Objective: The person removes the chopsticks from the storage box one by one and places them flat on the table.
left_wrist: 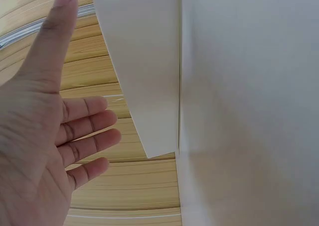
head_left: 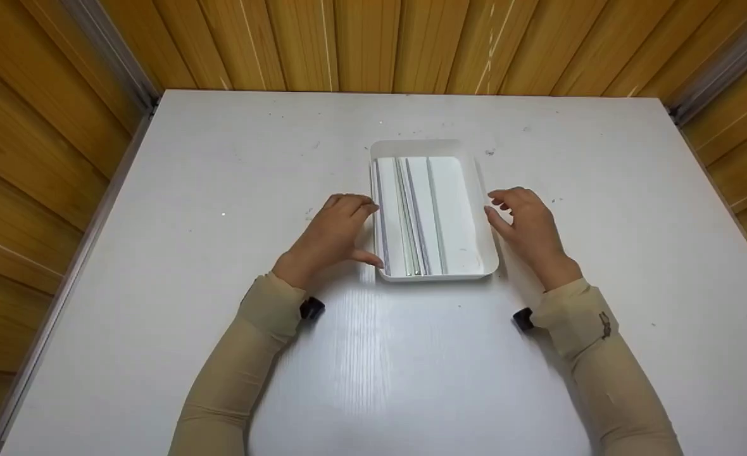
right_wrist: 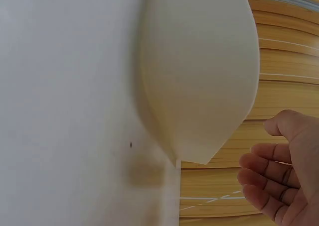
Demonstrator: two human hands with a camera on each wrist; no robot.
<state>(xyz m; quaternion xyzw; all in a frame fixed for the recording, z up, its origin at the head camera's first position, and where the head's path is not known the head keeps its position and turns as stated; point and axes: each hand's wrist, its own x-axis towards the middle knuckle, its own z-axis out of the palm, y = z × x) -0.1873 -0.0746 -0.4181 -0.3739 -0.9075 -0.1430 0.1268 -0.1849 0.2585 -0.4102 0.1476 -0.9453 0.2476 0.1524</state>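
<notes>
A shallow white tray (head_left: 463, 215) lies lengthwise on the table, its outer wall (left_wrist: 142, 61) filling much of the left wrist view. Inside it are several long thin sticks, lilac (head_left: 417, 215) and pale green (head_left: 435, 212), running from the far end to the near end. My left hand (head_left: 337, 231) is at the tray's left rim, fingertips and thumb spread along the edge beside the outermost lilac stick. On the opposite side my right hand (head_left: 528, 225) is beside the right wall with loosely bent fingers and nothing in them; the right wrist view shows a gap between it and the tray wall (right_wrist: 204, 76).
The white tabletop (head_left: 361, 367) has small specks and smudges around the tray. Yellow wood-patterned panels (head_left: 367, 44) rise behind the table and at both sides. A small black device (head_left: 312, 308) sits at the left wrist, another (head_left: 523, 319) at the right.
</notes>
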